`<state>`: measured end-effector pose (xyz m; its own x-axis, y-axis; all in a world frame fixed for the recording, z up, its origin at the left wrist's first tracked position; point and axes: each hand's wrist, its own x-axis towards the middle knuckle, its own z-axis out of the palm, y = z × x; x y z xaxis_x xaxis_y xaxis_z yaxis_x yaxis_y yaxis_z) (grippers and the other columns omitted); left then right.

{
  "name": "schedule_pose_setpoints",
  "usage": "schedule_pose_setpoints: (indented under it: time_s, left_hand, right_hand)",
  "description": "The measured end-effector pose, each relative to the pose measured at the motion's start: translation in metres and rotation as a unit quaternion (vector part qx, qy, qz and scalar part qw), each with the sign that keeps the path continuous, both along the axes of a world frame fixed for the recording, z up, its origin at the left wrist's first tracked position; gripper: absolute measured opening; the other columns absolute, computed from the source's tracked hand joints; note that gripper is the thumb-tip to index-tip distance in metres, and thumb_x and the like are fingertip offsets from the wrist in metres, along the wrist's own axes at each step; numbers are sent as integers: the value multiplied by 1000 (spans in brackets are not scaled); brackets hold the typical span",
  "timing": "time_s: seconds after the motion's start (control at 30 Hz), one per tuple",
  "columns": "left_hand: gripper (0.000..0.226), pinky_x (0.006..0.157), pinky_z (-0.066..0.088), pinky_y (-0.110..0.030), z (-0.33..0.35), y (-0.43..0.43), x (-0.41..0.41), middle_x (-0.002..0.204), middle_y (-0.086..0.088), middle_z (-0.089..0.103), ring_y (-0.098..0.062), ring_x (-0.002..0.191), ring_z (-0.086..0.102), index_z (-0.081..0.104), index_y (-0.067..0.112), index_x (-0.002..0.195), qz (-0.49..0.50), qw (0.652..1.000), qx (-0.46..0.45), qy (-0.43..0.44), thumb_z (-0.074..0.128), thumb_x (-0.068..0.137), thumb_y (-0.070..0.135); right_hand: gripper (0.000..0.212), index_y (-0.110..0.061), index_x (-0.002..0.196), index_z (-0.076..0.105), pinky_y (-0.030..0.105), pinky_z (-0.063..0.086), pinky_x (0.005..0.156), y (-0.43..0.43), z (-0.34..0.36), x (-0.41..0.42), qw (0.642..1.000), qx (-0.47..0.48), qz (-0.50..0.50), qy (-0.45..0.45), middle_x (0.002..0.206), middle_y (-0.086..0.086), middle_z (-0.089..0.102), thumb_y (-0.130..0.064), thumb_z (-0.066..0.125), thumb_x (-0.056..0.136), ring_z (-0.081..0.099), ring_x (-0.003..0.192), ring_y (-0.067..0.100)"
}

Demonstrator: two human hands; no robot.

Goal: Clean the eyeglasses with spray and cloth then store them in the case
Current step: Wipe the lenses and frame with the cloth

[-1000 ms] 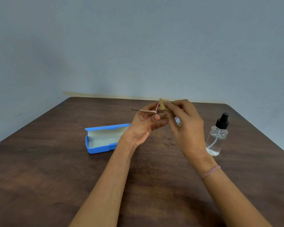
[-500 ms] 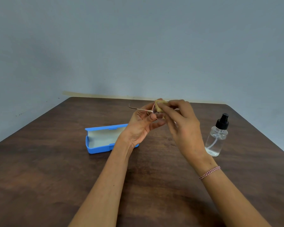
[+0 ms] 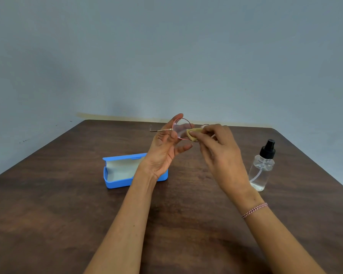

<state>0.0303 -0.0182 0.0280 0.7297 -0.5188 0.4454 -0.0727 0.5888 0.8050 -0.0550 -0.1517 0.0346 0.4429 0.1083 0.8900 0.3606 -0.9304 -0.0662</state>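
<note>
Currently wiping a lens. My left hand (image 3: 163, 153) is raised over the right end of the case (image 3: 118, 173), thumb and forefinger closed on the eyeglasses (image 3: 181, 129) at the hinge beside the near lens, the other fingers loosely spread and holding nothing. My right hand (image 3: 219, 153), just right of the glasses, has its fingertips pinched shut on a small folded cloth (image 3: 194, 133), which is pressed against the lower right edge of that lens. To do this step well I judge: keep the left pinch on the frame, not on the glass; back the lens from behind so the thin rim does not flex; rub in small circles from centre to edge with light pressure; then shift to the second lens, which my right fingers mostly hide. Glasses: thin pinkish metal rim, round clear lens, slim temple arm sticking out to the left with its tip bent down; they sit in the air above and behind the case, not touching the table (image 3: 48, 224). Whether the lens is still wet I cannot tell. Case: blue, open, pale lining, empty, resting on the table. Spray bottle (image 3: 261, 169): clear, black pump, upright, well to the right of the case, untouched.
</note>
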Motion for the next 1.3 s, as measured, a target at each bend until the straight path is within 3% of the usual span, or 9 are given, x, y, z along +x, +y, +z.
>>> schedule_pose_setpoints:
  time_s: [0.1, 0.2, 0.3, 0.4, 0.57, 0.73, 0.93, 1.17, 1.3]
  left_hand:
    - [74, 57, 53, -20, 1, 2, -1, 106, 5, 70, -11, 93, 66, 58, 35, 116, 4, 1000, 14, 14, 84, 49, 55]
    - [69, 49, 51, -17, 0, 2, 1, 109, 6, 69, -10, 82, 67, 61, 37, 115, -1, 1000, 14, 8, 83, 51, 54]
    - [62, 53, 54, -18, 1, 3, 1, 108, 7, 70, -9, 77, 67, 67, 39, 107, -20, 1000, -4, 17, 86, 49, 49]
    - [65, 56, 57, -22, 2, 3, 1, 108, 6, 71, -11, 80, 69, 67, 37, 108, -31, 999, -16, 27, 88, 47, 46]
    - [66, 56, 55, -22, 2, 1, 1, 113, 6, 68, -14, 85, 68, 65, 38, 110, -21, 1000, -11, 20, 87, 49, 49]
    - [70, 53, 55, -21, 3, 3, 2, 110, 2, 69, -15, 79, 69, 67, 33, 108, -22, 998, -39, 43, 90, 43, 44]
    - [73, 61, 56, -20, 3, 0, 0, 110, 2, 70, -16, 82, 70, 61, 31, 112, -19, 998, -43, 30, 89, 46, 45]
    - [77, 66, 57, -22, 2, 1, 2, 109, -3, 71, -18, 82, 71, 61, 27, 114, -28, 996, -68, 56, 91, 44, 39]
    - [80, 69, 56, -20, 4, 0, 0, 109, 0, 71, -16, 84, 70, 57, 28, 115, -18, 998, -54, 40, 89, 44, 45]
  right_hand:
    - [32, -8, 110, 67, 25, 48, 72, 3, -1, -1, 1000, -27, -13, 7, 100, 11, 59, 0, 62, 80, 49, 95, 19]
    - [34, -9, 109, 68, 25, 46, 66, 0, -1, 0, 998, -37, -44, 5, 99, 10, 60, 2, 68, 77, 47, 93, 18]
    - [33, -9, 109, 68, 22, 39, 64, -8, 2, 1, 997, -8, -75, -2, 97, 9, 60, 2, 69, 78, 45, 89, 16]
    - [33, -8, 111, 67, 24, 43, 62, -8, 3, 1, 997, 11, -76, -6, 97, 9, 60, 2, 67, 80, 45, 88, 17]
    - [35, -6, 112, 66, 30, 51, 63, 7, -1, 0, 999, -31, -36, 7, 103, 11, 60, 3, 68, 77, 48, 93, 20]
    - [36, -7, 111, 67, 26, 47, 63, -6, 1, 2, 998, -8, -63, 5, 100, 10, 59, 5, 68, 77, 45, 91, 18]
    - [36, -6, 116, 65, 30, 52, 66, 2, 0, 1, 999, -27, -42, 10, 104, 11, 58, 1, 63, 80, 46, 93, 19]
    - [36, -7, 113, 66, 27, 48, 68, -8, 1, 2, 998, -16, -61, -4, 102, 12, 58, 5, 67, 79, 47, 91, 20]
    - [40, -8, 119, 63, 29, 51, 70, -1, -1, 1, 998, -58, -36, 10, 107, 12, 58, 0, 62, 80, 46, 95, 20]
